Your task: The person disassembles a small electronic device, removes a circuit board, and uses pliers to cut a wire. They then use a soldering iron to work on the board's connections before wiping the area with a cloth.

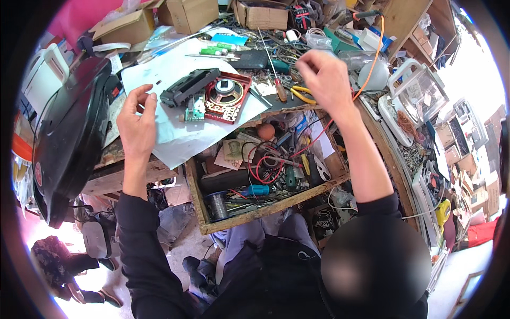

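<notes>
My left hand [137, 114] hovers at the left edge of a white sheet [178, 143], fingers bent and apart, holding nothing. Right of it lies an opened red-cased device [239, 82] with a round speaker [223, 95], a green circuit board [194, 109] and a black housing [188, 87] tilted across it. My right hand [324, 80] is raised near yellow-handled pliers [303, 94], fingers loosely bent with nothing visible in them. A screwdriver [280, 91] lies between the device and that hand.
An open wooden drawer [244, 218] below holds tools, wires and a solder spool. A large black case [69, 143] stands at left. Boxes [188, 15], an orange cable [374, 58] and clutter surround the bench. Another person [58, 266] is at lower left.
</notes>
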Motion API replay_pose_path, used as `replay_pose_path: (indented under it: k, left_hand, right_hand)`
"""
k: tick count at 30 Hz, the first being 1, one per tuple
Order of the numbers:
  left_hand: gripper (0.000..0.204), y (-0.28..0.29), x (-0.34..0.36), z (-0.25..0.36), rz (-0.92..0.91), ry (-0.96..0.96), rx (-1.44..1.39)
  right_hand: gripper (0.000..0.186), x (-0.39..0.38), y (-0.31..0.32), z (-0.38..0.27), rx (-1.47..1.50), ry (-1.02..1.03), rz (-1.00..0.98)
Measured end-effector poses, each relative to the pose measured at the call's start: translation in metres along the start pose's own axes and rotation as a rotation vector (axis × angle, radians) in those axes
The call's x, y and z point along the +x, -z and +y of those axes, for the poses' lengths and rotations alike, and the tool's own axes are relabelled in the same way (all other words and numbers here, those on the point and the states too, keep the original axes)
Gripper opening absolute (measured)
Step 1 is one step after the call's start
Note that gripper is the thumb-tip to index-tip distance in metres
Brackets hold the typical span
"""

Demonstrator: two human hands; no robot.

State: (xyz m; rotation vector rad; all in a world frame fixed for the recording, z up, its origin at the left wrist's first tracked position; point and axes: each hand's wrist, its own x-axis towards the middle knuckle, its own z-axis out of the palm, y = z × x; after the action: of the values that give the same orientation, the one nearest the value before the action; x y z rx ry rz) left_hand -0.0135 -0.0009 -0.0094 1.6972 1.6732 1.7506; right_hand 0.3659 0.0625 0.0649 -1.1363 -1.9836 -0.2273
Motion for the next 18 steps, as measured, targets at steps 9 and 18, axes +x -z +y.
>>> replay_pose_path:
  k: [9,18]
  left_hand:
    - [0.030,0.008,0.007,-0.017,-0.064,0.008,0.052]
    - [0.027,0.008,0.003,-0.014,0.015,-0.060,0.030]
  right_hand:
    - [0.020,-0.040,0.001,-0.039,0.180,-0.134,-0.285]
    - [0.022,-0.087,0.009,-0.017,0.279,-0.178,-1.255]
